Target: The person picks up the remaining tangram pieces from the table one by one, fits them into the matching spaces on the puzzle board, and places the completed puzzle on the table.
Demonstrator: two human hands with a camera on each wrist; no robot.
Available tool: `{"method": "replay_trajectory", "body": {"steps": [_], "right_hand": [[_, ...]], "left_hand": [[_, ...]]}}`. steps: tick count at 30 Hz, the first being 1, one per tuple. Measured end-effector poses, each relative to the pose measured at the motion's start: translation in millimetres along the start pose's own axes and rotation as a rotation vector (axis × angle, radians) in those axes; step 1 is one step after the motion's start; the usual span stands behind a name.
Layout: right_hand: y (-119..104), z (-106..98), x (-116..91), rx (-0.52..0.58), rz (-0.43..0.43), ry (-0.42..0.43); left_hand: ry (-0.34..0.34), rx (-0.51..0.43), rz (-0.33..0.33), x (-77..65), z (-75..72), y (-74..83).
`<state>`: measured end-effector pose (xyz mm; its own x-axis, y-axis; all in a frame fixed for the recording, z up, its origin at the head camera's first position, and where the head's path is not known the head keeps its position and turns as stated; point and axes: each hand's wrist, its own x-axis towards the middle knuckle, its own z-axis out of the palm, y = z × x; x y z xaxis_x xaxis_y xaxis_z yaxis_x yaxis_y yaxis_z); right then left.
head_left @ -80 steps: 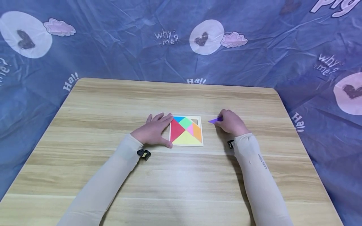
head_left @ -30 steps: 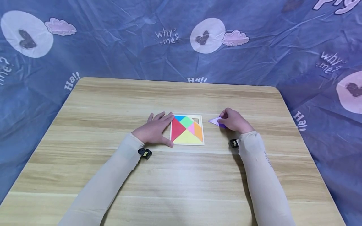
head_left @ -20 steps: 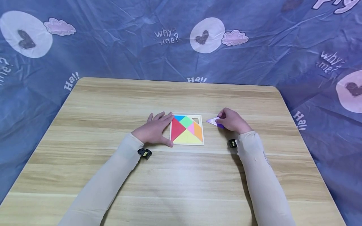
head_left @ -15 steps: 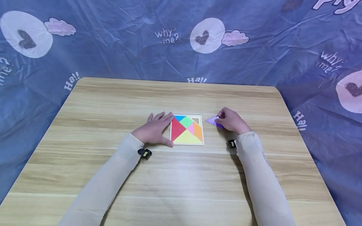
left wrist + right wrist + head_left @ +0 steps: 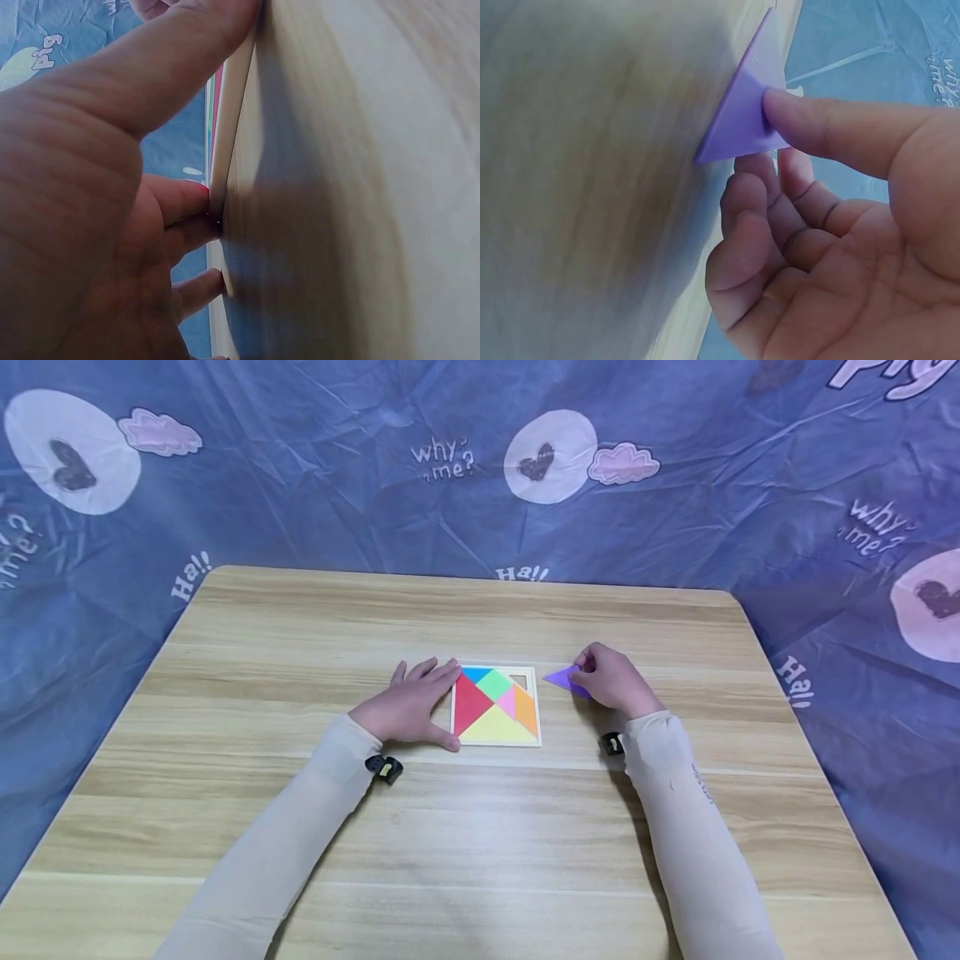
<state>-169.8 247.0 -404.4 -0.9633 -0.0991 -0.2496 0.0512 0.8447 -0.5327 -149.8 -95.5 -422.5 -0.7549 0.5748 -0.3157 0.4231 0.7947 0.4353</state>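
A square tangram puzzle lies in a pale frame (image 5: 498,745) at the middle of the table. In it sit a red triangle (image 5: 470,703), a yellow triangle (image 5: 495,729) and several smaller pieces. A bare triangular gap (image 5: 521,680) shows at its upper right corner. My left hand (image 5: 405,706) rests spread at the frame's left side, thumb by the near corner and index finger by the far one. Just right of the frame, my right hand (image 5: 617,682) pinches a purple triangle piece (image 5: 739,124) between thumb and fingers. Its sharp tip points left, towards the frame.
The light wooden table (image 5: 465,843) reaches back to a blue printed cloth (image 5: 337,477) hanging behind it and along both sides. A small black camera (image 5: 385,768) is worn on the left wrist, another (image 5: 612,743) on the right.
Over the last second my right hand has brought the purple triangle slightly left, closer to the frame, and its tilt has changed. My left hand has stayed at the frame.
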Motion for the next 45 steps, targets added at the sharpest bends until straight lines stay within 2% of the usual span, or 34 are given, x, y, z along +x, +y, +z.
{"method": "replay_trajectory", "body": {"steps": [24, 32, 38, 45], "right_hand": [[-9.1, -1.4, -0.9, 0.151, -0.06, 0.207], [-14.8, -1.2, -2.5, 0.167, -0.117, 0.257], [-22.6, -1.8, -6.0, 0.203, -0.099, 0.268], [-29.0, -2.5, -9.3, 0.248, -0.079, 0.236]], "left_hand": [[0.019, -0.012, 0.001, -0.4, -0.8, 2.0], [0.033, -0.006, -0.01, -0.4, -0.3, 2.6], [0.03, 0.002, -0.014, -1.7, -0.4, 4.9], [0.028, 0.007, -0.013, -2.0, 1.1, 5.7]]}}
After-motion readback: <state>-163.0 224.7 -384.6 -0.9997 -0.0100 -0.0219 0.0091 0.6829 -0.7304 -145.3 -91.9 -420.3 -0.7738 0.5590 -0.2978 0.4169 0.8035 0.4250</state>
